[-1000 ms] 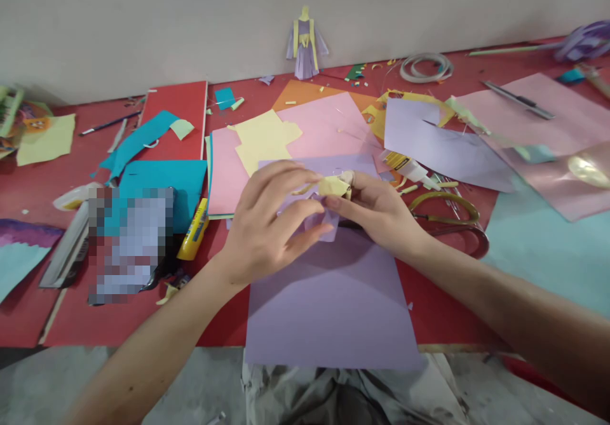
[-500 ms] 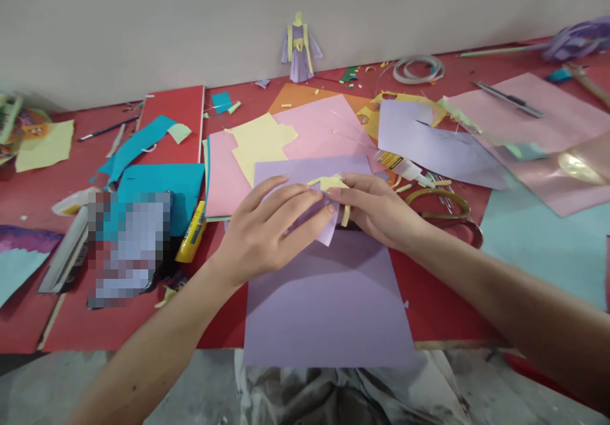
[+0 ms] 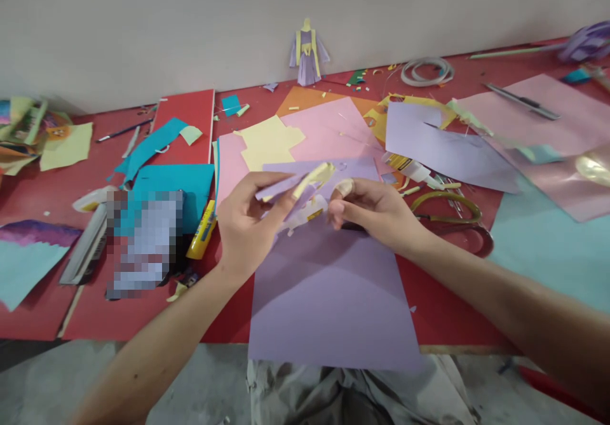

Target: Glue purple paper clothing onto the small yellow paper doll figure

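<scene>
Where the red bench (image 3: 443,314) ends at the person's lap, a purple sheet (image 3: 333,310) lies with its near edge jutting past the rim, and both hands work above its far part. What has just changed is the grip: half a second ago both hands were at the paper piece (image 3: 315,181), whereas now the right hand (image 3: 376,212) has come off it and the left hand (image 3: 252,222) alone carries it. That leaves the piece tilted up and more open to view, its weight on one side only.

The left fingers grasp it between thumb and fingertips. The right fingers are curled and bunched just beside it, apart from it; whether they pinch something tiny, I cannot tell. A whitish covering wraps one right fingertip.

Held over the far part of the sheet, the piece is purple and pale yellow, a flat purple part poking out behind the left thumb and a narrow yellow part slanting up to the right. Its colours match those of the figure (image 3: 306,56) upright by the wall. Smallest of all, some whitish and yellow detail shows under the thumb, too blurred to name.
</scene>
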Demonstrator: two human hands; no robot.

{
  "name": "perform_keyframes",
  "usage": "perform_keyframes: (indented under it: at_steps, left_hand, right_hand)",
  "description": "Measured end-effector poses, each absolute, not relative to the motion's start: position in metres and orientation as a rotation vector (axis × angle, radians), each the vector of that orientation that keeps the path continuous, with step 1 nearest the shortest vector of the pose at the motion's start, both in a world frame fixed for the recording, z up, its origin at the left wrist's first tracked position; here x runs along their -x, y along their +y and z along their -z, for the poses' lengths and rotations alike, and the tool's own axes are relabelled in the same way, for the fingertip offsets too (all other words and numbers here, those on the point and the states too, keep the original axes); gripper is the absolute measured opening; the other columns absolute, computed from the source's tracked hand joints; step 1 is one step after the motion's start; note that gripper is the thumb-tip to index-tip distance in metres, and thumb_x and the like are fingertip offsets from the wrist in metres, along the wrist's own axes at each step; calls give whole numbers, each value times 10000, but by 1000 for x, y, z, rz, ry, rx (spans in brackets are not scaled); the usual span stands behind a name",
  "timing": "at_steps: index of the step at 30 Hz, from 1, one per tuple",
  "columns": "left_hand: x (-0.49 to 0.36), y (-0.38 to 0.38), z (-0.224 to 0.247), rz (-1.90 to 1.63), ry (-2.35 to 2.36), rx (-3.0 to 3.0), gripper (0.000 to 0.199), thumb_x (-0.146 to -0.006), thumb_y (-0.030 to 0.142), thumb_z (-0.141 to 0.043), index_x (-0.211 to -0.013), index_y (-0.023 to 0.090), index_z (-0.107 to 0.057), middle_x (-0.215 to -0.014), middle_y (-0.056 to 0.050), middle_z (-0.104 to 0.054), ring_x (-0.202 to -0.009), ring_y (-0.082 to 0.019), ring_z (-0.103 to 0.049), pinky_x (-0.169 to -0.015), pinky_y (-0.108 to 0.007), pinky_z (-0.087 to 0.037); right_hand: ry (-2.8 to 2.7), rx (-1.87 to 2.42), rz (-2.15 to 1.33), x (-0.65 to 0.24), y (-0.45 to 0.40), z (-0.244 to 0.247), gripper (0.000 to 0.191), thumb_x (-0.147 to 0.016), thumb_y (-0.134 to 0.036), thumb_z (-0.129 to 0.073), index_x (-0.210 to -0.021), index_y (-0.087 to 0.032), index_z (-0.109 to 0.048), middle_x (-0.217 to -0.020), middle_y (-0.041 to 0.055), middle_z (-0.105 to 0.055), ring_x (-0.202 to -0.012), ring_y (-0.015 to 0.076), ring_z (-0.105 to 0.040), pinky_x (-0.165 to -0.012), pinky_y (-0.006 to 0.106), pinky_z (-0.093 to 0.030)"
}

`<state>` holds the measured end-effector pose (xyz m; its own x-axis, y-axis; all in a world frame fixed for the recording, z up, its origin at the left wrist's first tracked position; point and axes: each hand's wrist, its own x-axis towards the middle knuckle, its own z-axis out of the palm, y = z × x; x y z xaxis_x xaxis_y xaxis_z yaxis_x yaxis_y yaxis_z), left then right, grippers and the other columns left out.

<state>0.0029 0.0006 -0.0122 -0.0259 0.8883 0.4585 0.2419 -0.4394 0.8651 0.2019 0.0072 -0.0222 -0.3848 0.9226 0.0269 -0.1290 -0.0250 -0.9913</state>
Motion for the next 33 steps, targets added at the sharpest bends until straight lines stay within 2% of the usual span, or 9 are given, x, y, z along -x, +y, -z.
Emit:
perform_keyframes:
  at_steps: [5, 10, 15, 19, 22, 28, 33]
  left_hand:
    - [-9, 5, 13, -1289, 1029, -1135, 229, -829, 343, -798, -940, 208, -650, -864, 1, -770, -722, -164, -762, -637, -269, -645]
    - [-13, -2, 11, -1212, 995, -1072, 259, -811, 359, -810, -932, 194, -650, -874, -11, -761, -760, -165, -761, -598, -234, -636]
    - [-13, -2, 17, -1117, 929, -1058, 240, -818, 327, -807, -947, 191, -657, -890, -5, -744, -770, -150, -751, -629, -234, -647]
    - [-13, -1, 19, -1084, 892, -1029, 227, -811, 309, -815, -932, 193, -661, -870, 4, -734, -752, -150, -747, -640, -251, -654]
    - [-11, -2, 18, -1064, 929, -1117, 235, -814, 346, -810, -940, 201, -675, -857, 0, -734, -736, -156, -738, -663, -272, -651]
    - [-3, 1, 15, -1032, 1067, -1539, 246, -883, 418, -725, -1053, 242, -747, -822, -10, -719, -689, -130, -647, -564, -201, -527]
    - [0, 6, 10, -1020, 1089, -1674, 271, -943, 437, -634, -1057, 236, -776, -767, -6, -710, -652, -125, -629, -555, -194, -505]
  right_hand:
    - [-1419, 896, -1494, -198, 6, 24, 329, -799, -442, -806, -805, -201, -583, -718, -21, -608, -615, 104, -581, -604, 250, -512]
    - [-1363, 853, -1572, -196, 7, 29, 331, -786, -416, -825, -920, -213, -600, -828, -6, -634, -696, 119, -624, -635, 252, -538]
    - [-1377, 897, -1502, -195, 4, 29, 367, -764, -477, -824, -866, -209, -596, -764, -13, -615, -669, 121, -605, -626, 254, -534]
    - [-1384, 897, -1479, -195, 3, 27, 374, -776, -502, -803, -905, -206, -615, -777, -9, -612, -657, 119, -596, -615, 255, -546]
    - [-1379, 881, -1484, -194, 3, 27, 347, -777, -479, -810, -885, -204, -628, -774, -6, -631, -652, 124, -618, -616, 258, -557]
    - [-1342, 949, -1429, -196, 6, 30, 345, -807, -532, -763, -837, -217, -628, -708, -16, -583, -617, 136, -613, -586, 283, -578]
    - [-1311, 963, -1443, -197, 7, 27, 380, -794, -555, -768, -863, -212, -619, -714, -23, -587, -586, 119, -598, -565, 266, -557]
